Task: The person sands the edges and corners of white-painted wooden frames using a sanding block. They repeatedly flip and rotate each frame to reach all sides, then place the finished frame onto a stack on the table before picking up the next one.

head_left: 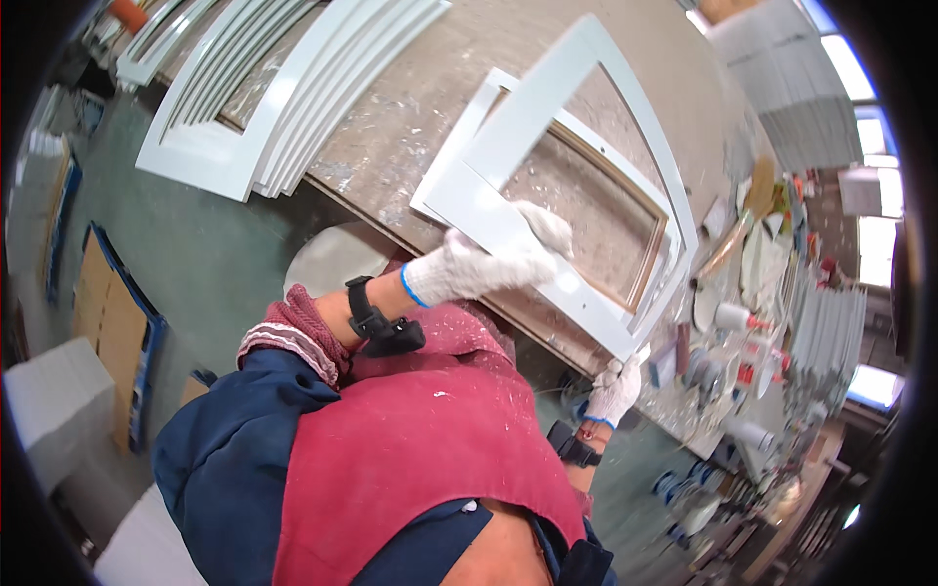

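Observation:
A white rectangular frame is tilted above the worktable, its near corner by the table edge. Below it, a second white frame with a brownish inner edge lies partly covered. My left hand, in a white knit glove, rests across the near rail of the upper frame, fingers stretched out. Beside those fingers, at the rail's inner edge, is a white fluffy wad; whether the hand touches it is unclear. My right hand, gloved too, is closed round the frame's near right corner, its fingertips partly hidden.
Several similar white frames stand in an overlapping row at the table's left end. Bottles, a tape roll and rags crowd the right side. Grey panels are stacked beyond. Brown boards with blue edges stand on the floor at left.

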A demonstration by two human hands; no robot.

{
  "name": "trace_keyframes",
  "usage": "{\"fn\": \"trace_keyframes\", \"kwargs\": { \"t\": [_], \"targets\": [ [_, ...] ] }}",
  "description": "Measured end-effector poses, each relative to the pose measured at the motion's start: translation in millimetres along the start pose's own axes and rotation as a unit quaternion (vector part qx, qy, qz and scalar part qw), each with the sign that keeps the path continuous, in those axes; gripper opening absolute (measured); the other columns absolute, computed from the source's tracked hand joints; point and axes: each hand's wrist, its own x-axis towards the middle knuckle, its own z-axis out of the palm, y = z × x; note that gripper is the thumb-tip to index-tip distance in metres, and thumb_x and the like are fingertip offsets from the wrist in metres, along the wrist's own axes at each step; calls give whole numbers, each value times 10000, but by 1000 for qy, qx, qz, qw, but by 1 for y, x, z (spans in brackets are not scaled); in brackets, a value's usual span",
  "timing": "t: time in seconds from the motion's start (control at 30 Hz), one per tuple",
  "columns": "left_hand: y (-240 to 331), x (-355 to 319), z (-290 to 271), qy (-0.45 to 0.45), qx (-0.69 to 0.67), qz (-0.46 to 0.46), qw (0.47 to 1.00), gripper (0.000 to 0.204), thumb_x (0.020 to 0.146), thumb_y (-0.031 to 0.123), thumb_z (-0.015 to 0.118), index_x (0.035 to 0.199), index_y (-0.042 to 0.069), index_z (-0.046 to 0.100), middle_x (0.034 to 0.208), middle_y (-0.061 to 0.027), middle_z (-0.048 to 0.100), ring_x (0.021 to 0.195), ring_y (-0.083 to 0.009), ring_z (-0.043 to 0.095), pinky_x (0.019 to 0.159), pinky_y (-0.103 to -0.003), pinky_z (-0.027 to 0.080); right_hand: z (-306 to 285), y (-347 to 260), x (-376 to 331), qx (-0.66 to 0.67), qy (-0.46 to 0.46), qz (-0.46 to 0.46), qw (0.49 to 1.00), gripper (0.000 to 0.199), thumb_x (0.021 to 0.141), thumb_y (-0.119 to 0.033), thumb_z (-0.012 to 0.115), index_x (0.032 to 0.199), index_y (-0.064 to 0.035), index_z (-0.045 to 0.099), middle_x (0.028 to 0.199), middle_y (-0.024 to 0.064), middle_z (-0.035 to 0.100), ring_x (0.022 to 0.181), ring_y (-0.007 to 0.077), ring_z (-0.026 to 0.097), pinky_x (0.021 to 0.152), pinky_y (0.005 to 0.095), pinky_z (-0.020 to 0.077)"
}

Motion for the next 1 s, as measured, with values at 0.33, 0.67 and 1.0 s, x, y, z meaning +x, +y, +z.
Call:
{"fn": "trace_keyframes", "kwargs": {
  "t": [0.33,0.67,1.0],
  "targets": [
    [-10,-9,28,74,14,77,994,321,803,56,787,1075,-2,626,1064,-94,666,1008,-161,631,865,-314,535,9,-22,64,35,-43,55,997,277,1023,-385,509,902,-138,544,597,-44,488,406,64,365,366,239,304],
    [-16,-5,35,87,116,178,973,435,776,110,834,1118,-2,589,1057,-102,651,990,-167,637,842,-306,533,156,-165,-18,-390,-154,-528,739,350,1003,-204,535,1278,11,568,784,46,623,678,126,588,597,282,466],
    [-18,0,48,82,128,228,962,441,776,141,838,1106,21,571,1045,-106,639,955,-183,638,807,-310,532,349,-235,-55,-452,-334,-742,365,208,922,-152,652,1097,-41,667,904,158,676,782,313,669,689,346,528]
  ]
}}
